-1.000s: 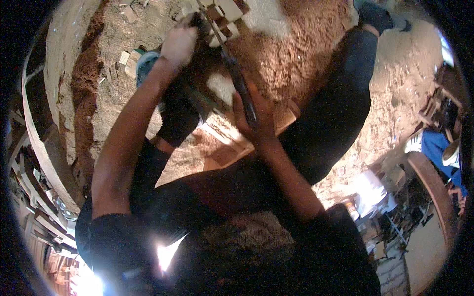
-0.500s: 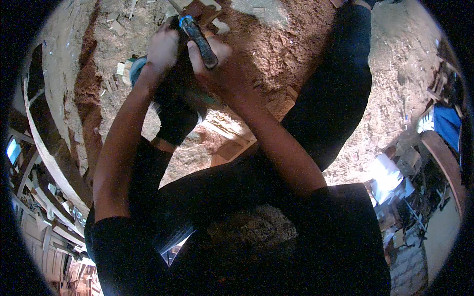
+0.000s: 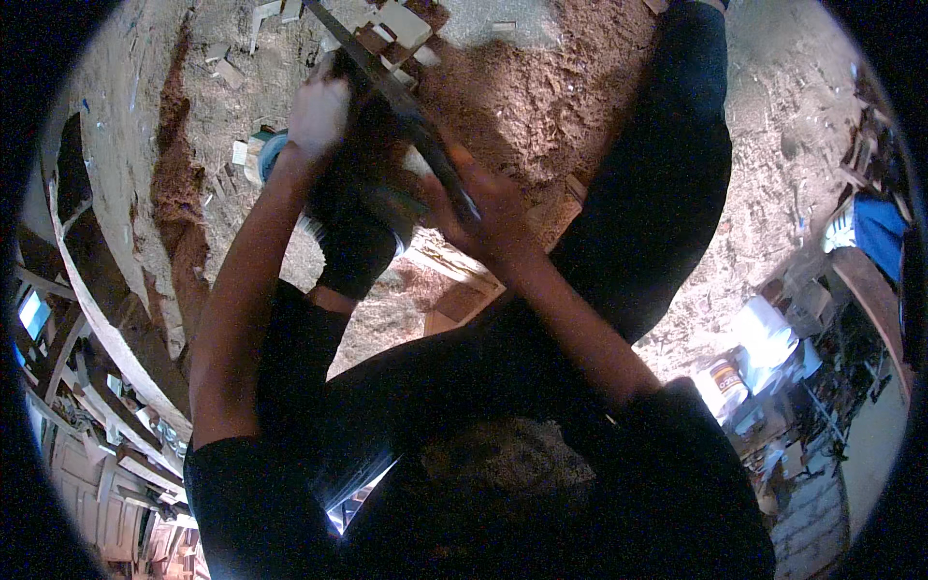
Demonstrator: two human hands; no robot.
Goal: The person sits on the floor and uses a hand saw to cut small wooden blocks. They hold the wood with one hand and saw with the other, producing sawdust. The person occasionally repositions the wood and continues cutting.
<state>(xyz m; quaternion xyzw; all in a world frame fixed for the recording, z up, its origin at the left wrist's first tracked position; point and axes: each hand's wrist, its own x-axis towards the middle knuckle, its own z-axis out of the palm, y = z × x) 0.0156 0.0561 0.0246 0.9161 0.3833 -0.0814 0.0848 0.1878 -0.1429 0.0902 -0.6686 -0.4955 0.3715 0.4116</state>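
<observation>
My right hand (image 3: pixel 478 217) is wrapped round the dark handle of a long narrow metal tool (image 3: pixel 396 101), perhaps a saw or rasp, whose blade reaches up and left to the top edge. My left hand (image 3: pixel 321 106) is closed at a dark piece (image 3: pixel 358 87) just left of that blade; what it grips is hidden in shadow. Pale wooden blocks (image 3: pixel 401 24) lie beside the blade's far part. Below my left hand, a teal round object (image 3: pixel 271 155) rests on the dusty ground by my dark-clothed legs.
A wooden board (image 3: pixel 454 309) lies between my legs. A long curved plank (image 3: pixel 116 348) and stacked timber (image 3: pixel 106 454) line the left rim. At right are blue-and-white items (image 3: pixel 865 232), a curved board (image 3: pixel 870 300), a white container (image 3: pixel 725 387) and heaped scraps. Sawdust (image 3: pixel 522 97) covers the ground.
My right hand pushed the tool up and forward half a second ago and has since drawn it back down and right. My left hand stays near the same spot, slightly shifted.
</observation>
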